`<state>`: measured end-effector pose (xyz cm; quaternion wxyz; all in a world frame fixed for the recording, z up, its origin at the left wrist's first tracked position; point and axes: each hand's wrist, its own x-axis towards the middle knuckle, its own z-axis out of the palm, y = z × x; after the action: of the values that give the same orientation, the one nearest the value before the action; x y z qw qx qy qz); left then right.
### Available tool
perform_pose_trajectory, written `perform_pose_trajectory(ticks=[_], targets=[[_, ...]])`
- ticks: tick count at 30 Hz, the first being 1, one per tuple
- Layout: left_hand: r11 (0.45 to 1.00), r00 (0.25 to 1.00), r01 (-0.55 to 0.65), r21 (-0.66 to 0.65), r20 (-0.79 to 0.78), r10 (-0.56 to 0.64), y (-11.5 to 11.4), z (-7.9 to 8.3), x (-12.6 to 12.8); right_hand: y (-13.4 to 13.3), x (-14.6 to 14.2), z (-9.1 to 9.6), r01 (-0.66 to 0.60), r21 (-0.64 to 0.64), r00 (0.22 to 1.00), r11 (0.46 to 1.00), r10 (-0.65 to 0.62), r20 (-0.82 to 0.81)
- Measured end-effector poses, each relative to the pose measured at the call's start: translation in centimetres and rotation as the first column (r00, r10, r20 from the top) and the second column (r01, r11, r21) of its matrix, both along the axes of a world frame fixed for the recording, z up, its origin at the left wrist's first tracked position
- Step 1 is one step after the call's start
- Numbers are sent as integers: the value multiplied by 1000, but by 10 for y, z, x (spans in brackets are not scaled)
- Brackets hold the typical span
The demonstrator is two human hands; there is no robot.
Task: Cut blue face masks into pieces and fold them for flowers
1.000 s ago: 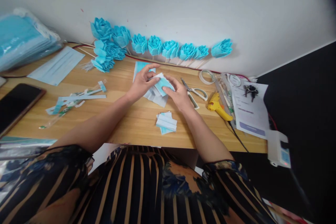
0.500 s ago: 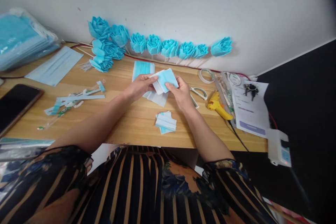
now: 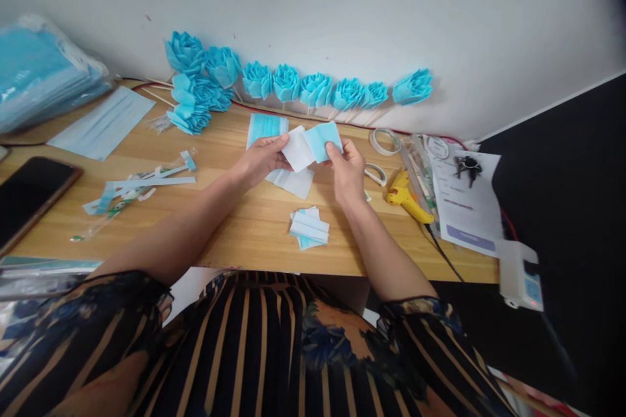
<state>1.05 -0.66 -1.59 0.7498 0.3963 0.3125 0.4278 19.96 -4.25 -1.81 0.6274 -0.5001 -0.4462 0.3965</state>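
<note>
Head view: both hands are up over the desk (image 3: 244,234). The left hand (image 3: 259,159) pinches a white piece (image 3: 297,150) by its left edge. The right hand (image 3: 347,172) grips a blue piece (image 3: 323,141) from below, thumb on its face. The 2 pieces meet at their inner edges, held above a white pile (image 3: 295,182) lying on the desk. A folded stack (image 3: 309,228) sits nearer the body. Scissors (image 3: 375,174) and a glue gun (image 3: 405,197) lie just right of the right hand, and blue flowers (image 3: 313,88) line the wall.
</note>
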Motion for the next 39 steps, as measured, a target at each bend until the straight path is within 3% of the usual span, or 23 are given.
perform_pose_trajectory(ticks=[4, 10, 13, 21, 25, 28, 33, 39], targets=[[999, 1000, -23, -44, -17, 22, -1, 3, 1, 0, 2, 7, 72, 35, 995, 997, -70, -73], [999, 999, 1, -36, -41, -2, -4, 7, 2, -10, -11, 9, -139, -19, 990, 990, 139, 18], [999, 998, 34, -10, -48, -34, -6, 8, 3, -12, -13, 3, -174, -65, 979, 983, 180, 99], [987, 992, 110, 116, -81, -101, -7, 3, 2, -11, -11, -3, -148, -79, 976, 986, 158, 150], [975, 991, 98, 199, -114, -76, -6, 0, -1, -11, -12, -3, -173, -90, 973, 981, 184, 136], [979, 993, 55, 195, -115, -32, -4, -1, -2, -10, -10, -1, -165, -108, 975, 980, 179, 133], [986, 994, 28, 166, -113, -10, -4, 0, -1, -7, -4, 3, -62, -11, 989, 998, 63, 136], [978, 976, 67, 198, -216, -23, -7, -1, 0, -12, -5, 9, -316, -35, 913, 948, 314, 260]])
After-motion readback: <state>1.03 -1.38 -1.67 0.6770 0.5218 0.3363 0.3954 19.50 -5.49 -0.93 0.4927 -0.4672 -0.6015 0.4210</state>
